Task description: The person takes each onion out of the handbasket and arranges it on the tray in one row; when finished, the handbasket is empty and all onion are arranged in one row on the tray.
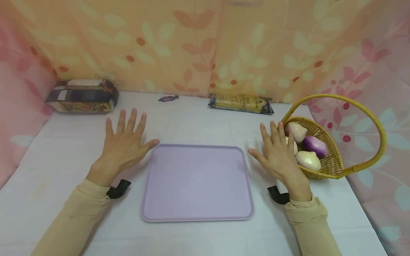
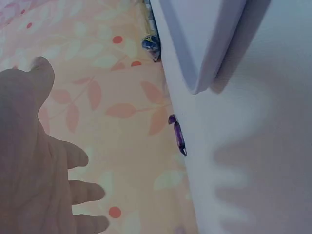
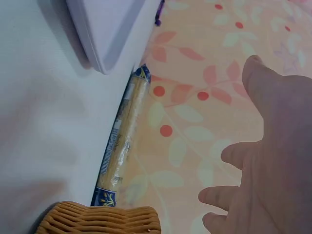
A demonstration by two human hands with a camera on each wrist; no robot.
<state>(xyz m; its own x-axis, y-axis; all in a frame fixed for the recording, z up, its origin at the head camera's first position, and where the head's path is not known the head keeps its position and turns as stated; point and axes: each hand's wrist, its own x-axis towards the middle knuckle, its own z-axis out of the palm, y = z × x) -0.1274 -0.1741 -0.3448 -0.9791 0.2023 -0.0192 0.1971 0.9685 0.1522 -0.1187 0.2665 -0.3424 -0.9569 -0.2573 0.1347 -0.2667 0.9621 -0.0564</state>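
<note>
My left hand is held over the table left of a lilac tray, its fingers straight and spread and nothing in it. In the left wrist view its shadow falls on the white cloth, apart from the palm. My right hand, also spread and holding nothing, is to the right of the tray. From the head its fingers overlap the near side of a wicker basket. Inside that basket lie several onion-shaped vegetables, pale ones and a purple one; one is partly hidden behind the fingers.
At the back left sits a dark wrapped package. A small purple wrapped candy lies at the back middle. Right of it is a long yellow packet with blue ends. The basket's tall handle leans right. Patterned curtains border the table.
</note>
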